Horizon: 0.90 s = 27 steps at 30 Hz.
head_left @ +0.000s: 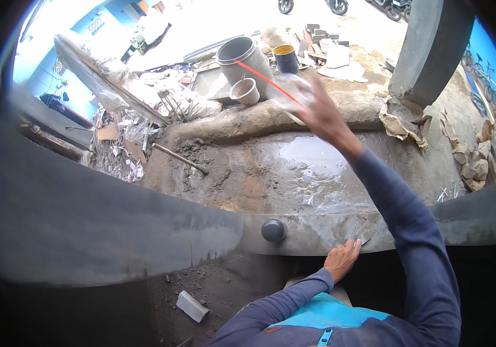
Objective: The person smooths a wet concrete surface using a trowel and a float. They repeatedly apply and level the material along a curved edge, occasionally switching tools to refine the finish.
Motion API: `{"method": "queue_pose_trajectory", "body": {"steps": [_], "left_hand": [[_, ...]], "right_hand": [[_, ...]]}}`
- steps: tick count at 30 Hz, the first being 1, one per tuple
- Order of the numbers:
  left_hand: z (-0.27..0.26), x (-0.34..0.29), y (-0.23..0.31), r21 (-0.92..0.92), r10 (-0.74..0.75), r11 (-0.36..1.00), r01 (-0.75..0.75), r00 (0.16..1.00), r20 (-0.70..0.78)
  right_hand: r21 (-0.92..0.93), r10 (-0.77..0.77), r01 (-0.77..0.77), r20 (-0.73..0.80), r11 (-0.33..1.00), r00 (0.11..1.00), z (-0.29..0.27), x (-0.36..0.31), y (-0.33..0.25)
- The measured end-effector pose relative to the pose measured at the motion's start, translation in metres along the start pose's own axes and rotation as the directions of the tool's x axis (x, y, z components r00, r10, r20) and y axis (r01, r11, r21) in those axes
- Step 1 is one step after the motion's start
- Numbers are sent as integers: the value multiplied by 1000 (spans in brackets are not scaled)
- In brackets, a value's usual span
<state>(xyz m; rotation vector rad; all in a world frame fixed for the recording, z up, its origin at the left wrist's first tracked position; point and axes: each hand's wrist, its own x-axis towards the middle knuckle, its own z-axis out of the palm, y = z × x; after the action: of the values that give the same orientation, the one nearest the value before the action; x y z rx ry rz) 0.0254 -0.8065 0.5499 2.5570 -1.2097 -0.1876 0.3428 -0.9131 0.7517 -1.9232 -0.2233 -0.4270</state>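
My right hand (320,113) is raised over the wet patch, smeared by motion. A pale, see-through blurred thing (288,95) moves with it, its kind unclear. A thin orange-red strip (268,80) runs from there toward the big grey bucket. Low on the ledge, my left hand (342,260) is closed, with a small flat grey blade (365,236) at its fingertips, against the smeared wet cement of the ledge (311,231). To its left, a dark round pipe cap (273,231) sticks out of the ledge.
Beyond the ledge lies wet cement (317,159) with a wooden-handled tool (179,159) in a mud heap. Behind stand a large grey bucket (242,61), a small pail (244,91) and a dark drum (285,59). A pillar (433,52) rises right; a block (192,306) lies below.
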Motion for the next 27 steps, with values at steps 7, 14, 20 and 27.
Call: {"method": "queue_pose_trajectory", "body": {"steps": [7,14,20,27], "left_hand": [[31,-1,3,9,163,987,-163,979,-119],[11,-22,-14,-83,60,995,-60,998,2],[-6,-7,-1,-10,58,998,-58,997,-43],[-25,24,6,113,159,979,-169,983,91]], "right_hand": [[-139,-667,654,-209,744,715,76,140,-268],[272,-371,267,481,924,795,-16,-159,-128],[283,618,-611,76,739,783,-107,-411,-78],[344,764,-683,-240,644,599,-154,-536,-108]]}}
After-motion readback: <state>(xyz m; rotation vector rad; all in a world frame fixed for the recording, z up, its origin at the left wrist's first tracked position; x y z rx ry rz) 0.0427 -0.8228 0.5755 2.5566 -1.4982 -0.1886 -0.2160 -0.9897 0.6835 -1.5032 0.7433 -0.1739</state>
